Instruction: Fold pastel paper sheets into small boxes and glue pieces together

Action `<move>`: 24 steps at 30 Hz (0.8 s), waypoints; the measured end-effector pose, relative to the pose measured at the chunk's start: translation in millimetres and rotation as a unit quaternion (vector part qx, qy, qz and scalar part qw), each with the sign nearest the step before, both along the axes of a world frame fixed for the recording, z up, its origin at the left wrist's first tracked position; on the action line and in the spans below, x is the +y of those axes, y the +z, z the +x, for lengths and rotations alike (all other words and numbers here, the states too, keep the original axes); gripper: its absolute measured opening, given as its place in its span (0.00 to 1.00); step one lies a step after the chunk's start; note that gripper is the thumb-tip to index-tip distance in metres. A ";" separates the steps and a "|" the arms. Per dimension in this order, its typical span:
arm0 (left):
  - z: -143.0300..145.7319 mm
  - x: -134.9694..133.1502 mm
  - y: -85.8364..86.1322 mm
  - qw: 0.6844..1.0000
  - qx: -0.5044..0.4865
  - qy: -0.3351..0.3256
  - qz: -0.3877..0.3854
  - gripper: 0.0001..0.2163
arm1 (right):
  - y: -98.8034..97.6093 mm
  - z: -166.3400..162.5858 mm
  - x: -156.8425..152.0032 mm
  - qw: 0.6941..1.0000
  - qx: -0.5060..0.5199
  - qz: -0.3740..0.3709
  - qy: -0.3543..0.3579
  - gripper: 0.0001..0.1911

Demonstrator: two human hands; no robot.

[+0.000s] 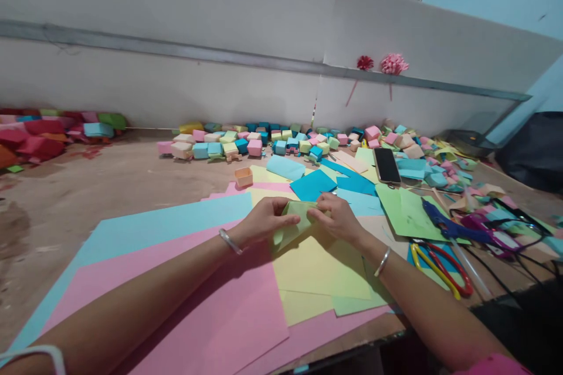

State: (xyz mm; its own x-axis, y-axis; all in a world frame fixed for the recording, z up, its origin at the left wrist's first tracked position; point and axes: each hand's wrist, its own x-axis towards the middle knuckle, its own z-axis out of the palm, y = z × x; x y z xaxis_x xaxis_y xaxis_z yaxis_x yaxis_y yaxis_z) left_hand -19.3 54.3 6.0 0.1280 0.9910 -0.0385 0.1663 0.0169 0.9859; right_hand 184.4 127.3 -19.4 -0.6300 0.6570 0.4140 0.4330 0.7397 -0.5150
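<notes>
Both my hands meet over a small piece of light green paper [295, 218] that is partly folded. My left hand [264, 220] pinches its left side with fingers closed. My right hand [338, 217] pinches its right side, fingers also closed. A silver bangle sits on each wrist. Under the hands lie large sheets: pink paper [220, 310], light blue paper [167, 225] and yellow paper [319, 269].
Several small folded paper boxes [246, 143] line the back of the wooden table [101, 181]. A phone [386, 165], a blue glue gun [448, 225], red-and-yellow scissors [440, 266] and loose coloured sheets lie at the right. Red paper boxes [39, 135] pile at far left.
</notes>
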 end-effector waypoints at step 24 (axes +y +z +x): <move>3.1 -0.5 -0.1 0.991 0.070 0.075 0.081 0.16 | 19.1 10.0 3.1 0.988 0.007 -0.156 -0.005 0.09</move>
State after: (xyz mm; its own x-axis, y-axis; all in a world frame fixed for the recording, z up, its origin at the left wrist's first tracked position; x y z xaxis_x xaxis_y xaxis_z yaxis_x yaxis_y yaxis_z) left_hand -16.2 53.9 5.9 -0.0164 0.9931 0.1162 0.3096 -0.1055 0.9450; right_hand 194.4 130.3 -0.3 -0.6190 0.7599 0.1985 0.4306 0.5397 -0.7234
